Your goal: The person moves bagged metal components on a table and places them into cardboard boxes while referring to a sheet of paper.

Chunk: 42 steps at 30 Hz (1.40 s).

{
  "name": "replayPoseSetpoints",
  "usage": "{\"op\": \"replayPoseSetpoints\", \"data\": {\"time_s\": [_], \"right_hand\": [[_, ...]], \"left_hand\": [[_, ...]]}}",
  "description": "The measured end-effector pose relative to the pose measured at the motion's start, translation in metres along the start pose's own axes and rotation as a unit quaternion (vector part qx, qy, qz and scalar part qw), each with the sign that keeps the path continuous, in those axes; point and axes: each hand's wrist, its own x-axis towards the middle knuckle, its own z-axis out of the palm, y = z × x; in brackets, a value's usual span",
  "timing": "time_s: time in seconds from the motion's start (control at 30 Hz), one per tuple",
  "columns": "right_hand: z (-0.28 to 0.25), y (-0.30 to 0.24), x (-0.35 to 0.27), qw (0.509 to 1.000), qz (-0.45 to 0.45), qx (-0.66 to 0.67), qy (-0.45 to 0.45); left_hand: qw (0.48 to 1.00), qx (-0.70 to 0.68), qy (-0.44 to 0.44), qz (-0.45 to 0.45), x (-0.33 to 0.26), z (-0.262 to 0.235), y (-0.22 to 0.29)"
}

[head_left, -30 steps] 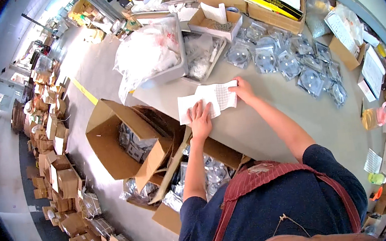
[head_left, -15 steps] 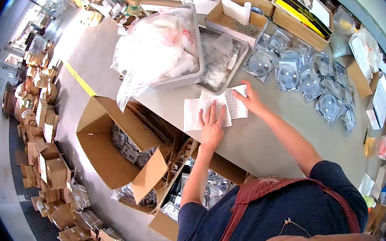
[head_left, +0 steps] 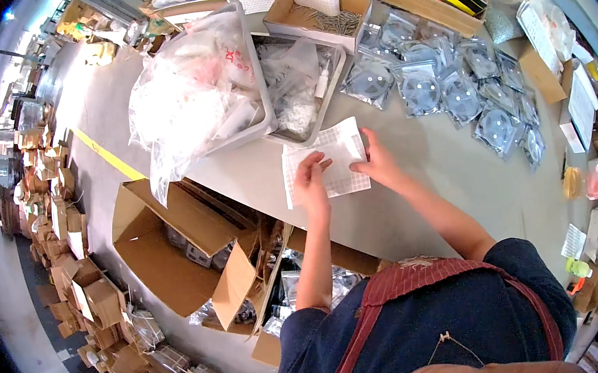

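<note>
So way over left of the shallow gray tray (head_left: 327,96), and closer to the wearer, there's an open cardboard box (head_left: 145,246). Gray bin (head_left: 261,81) heaped with plastic bags sits right beside the tray's left side. Just on the wearer's side of the tray: left hand (head_left: 310,179), fingers curled over the left part of the white gridded sheets (head_left: 338,146). Can't tell if it's pinching anything. Those sheets lie just in front of the tray, between the hands, and look squarish, so no clear long axis. Right hand (head_left: 378,162) has thumb and index spread apart at their right edge, thumb overlapping the paper. Neither hand's really nearer. Bagged discs (head_left: 420,90) lie right of the tray.
</note>
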Motion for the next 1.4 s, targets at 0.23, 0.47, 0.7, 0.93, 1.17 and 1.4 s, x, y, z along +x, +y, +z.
{"op": "replayPoseSetpoints", "data": {"time_s": [0.23, 0.47, 0.7, 0.93, 1.17, 1.4], "right_hand": [[0.016, 0.004, 0.009, 0.997, 0.000, 0.079, -0.013], [0.008, -0.020, 0.019, 0.978, 0.097, 0.179, -0.040], [0.036, -0.033, 0.037, 0.936, 0.102, 0.332, -0.054], [0.011, -0.019, 0.006, 0.978, 0.096, 0.171, -0.075], [-0.059, 0.057, -0.084, 0.985, 0.011, 0.169, 0.028], [-0.058, 0.059, -0.114, 0.992, -0.064, 0.103, 0.047]], "left_hand": [[0.981, -0.147, 0.060, -0.113, 0.043, -0.010, 0.024], [0.979, -0.138, 0.074, -0.131, 0.050, -0.009, 0.029], [0.976, -0.157, 0.086, -0.121, 0.051, -0.008, 0.025], [0.989, -0.074, 0.059, -0.111, -0.011, -0.043, 0.056], [0.925, -0.095, 0.361, -0.071, -0.173, -0.173, 0.004], [0.849, 0.441, 0.268, -0.113, -0.265, -0.181, -0.125]]}}
